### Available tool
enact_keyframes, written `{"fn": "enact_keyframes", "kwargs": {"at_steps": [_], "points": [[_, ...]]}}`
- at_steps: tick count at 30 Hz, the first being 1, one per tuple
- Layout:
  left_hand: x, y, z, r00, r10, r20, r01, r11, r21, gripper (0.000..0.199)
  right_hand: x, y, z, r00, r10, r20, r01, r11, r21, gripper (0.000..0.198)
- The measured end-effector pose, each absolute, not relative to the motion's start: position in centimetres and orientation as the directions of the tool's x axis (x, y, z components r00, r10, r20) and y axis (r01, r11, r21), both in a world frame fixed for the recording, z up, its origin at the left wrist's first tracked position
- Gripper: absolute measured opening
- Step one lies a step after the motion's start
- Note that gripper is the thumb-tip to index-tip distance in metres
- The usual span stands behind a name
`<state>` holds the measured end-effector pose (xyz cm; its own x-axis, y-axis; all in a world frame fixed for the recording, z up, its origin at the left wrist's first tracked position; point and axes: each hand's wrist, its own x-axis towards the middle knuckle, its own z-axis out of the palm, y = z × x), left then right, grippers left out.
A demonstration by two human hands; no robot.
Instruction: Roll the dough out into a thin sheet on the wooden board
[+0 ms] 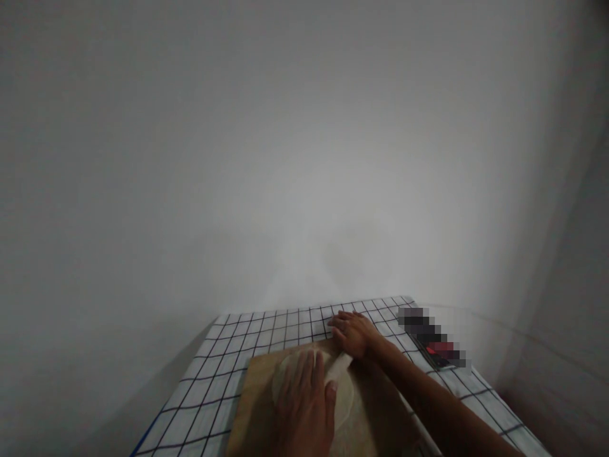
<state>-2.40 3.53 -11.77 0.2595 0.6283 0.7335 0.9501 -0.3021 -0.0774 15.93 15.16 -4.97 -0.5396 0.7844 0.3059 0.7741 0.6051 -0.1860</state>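
A thin, round, pale sheet of dough lies on a wooden board. My left hand is flat over the left part of the dough, fingers stretched forward and thumb out to the side. At the board's far edge, my right hand is over the upper end of a pale rolling pin, its fingers pointing left. The pin slants across the dough toward my left thumb; its lower end is hidden, so I cannot tell whether my left hand touches it.
A white tablecloth with dark grid lines covers the table under the board. On its right edge lies a dark, partly red item, blurred by pixelation. A plain pale wall rises directly behind the table.
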Motion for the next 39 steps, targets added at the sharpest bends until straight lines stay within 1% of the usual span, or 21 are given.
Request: {"fn": "enact_keyframes", "kwargs": {"at_steps": [3,7,9,11,15,18,20,22,24,26,28,29,31,32,34,35,37,39], "points": [[-2.0,3.4,-11.6,0.264,0.651,0.712,0.955,-0.277,-0.101,0.052,16.2,14.6,-4.9,-0.537,0.786,0.306,0.776,0.602,-0.186,0.043],[-1.9,3.4,-10.3,0.253,0.709,0.659,0.959,-0.271,-0.076,0.048,17.2,13.3,-5.0,-0.507,0.806,0.306,0.798,0.573,-0.185,0.046],[-1.9,3.1,-9.8,0.250,0.716,0.652,0.961,-0.266,-0.076,0.048,17.3,12.8,-5.0,-0.488,0.815,0.312,0.809,0.557,-0.188,0.047],[-1.6,2.5,-9.7,0.270,0.679,0.683,0.956,-0.272,-0.108,0.050,17.5,12.4,-5.1,-0.477,0.821,0.314,0.815,0.547,-0.191,0.048],[-0.1,0.6,-10.5,0.344,0.547,0.763,0.929,-0.317,-0.192,0.054,19.4,10.0,-5.7,-0.491,0.814,0.311,0.802,0.562,-0.205,0.048],[1.1,-0.5,-11.1,0.374,0.458,0.807,0.908,-0.359,-0.217,0.053,21.6,7.1,-6.5,-0.479,0.804,0.352,0.793,0.568,-0.220,0.050],[1.6,-0.8,-11.6,0.382,0.405,0.831,0.904,-0.351,-0.245,0.052,22.6,5.3,-7.0,-0.481,0.791,0.379,0.795,0.575,-0.190,0.049],[1.7,-0.9,-12.1,0.430,0.358,0.829,0.888,-0.331,-0.318,0.052,23.2,4.1,-7.3,-0.482,0.770,0.419,0.799,0.582,-0.152,0.045],[1.7,-1.0,-12.7,0.457,0.350,0.817,0.880,-0.311,-0.359,0.053,23.3,3.3,-7.5,-0.505,0.742,0.441,0.787,0.606,-0.119,0.041],[1.5,-1.0,-13.1,0.456,0.370,0.810,0.881,-0.319,-0.350,0.054,23.1,3.1,-7.4,-0.558,0.716,0.419,0.759,0.645,-0.091,0.041],[0.7,-1.1,-12.7,0.417,0.415,0.808,0.895,-0.340,-0.287,0.053,22.5,3.0,-7.0,-0.567,0.730,0.381,0.763,0.640,-0.089,0.041],[0.1,-1.2,-12.1,0.401,0.450,0.798,0.900,-0.355,-0.253,0.052,22.0,3.0,-6.7,-0.538,0.756,0.372,0.784,0.612,-0.109,0.040],[-1.5,-1.2,-10.3,0.361,0.544,0.757,0.913,-0.371,-0.169,0.053,20.4,3.0,-5.9,-0.445,0.818,0.365,0.825,0.533,-0.188,0.036],[-2.6,-1.0,-9.2,0.324,0.607,0.726,0.927,-0.357,-0.115,0.053,19.3,2.9,-5.5,-0.400,0.842,0.362,0.836,0.497,-0.232,0.035],[-4.8,-0.3,-7.3,0.246,0.671,0.700,0.946,-0.322,-0.024,0.050,17.0,2.7,-4.9,-0.368,0.866,0.339,0.841,0.465,-0.275,0.034],[-5.8,0.3,-6.6,0.227,0.712,0.664,0.951,-0.310,0.007,0.049,15.8,2.7,-4.8,-0.341,0.877,0.339,0.857,0.438,-0.272,0.035],[-7.6,1.8,-5.9,0.166,0.770,0.616,0.968,-0.246,0.046,0.049,14.0,2.8,-4.9,-0.352,0.864,0.359,0.865,0.447,-0.228,0.037],[-8.6,3.4,-6.0,0.137,0.796,0.589,0.976,-0.209,0.055,0.050,12.9,3.2,-5.7,-0.361,0.840,0.406,0.871,0.459,-0.175,0.047]]}}
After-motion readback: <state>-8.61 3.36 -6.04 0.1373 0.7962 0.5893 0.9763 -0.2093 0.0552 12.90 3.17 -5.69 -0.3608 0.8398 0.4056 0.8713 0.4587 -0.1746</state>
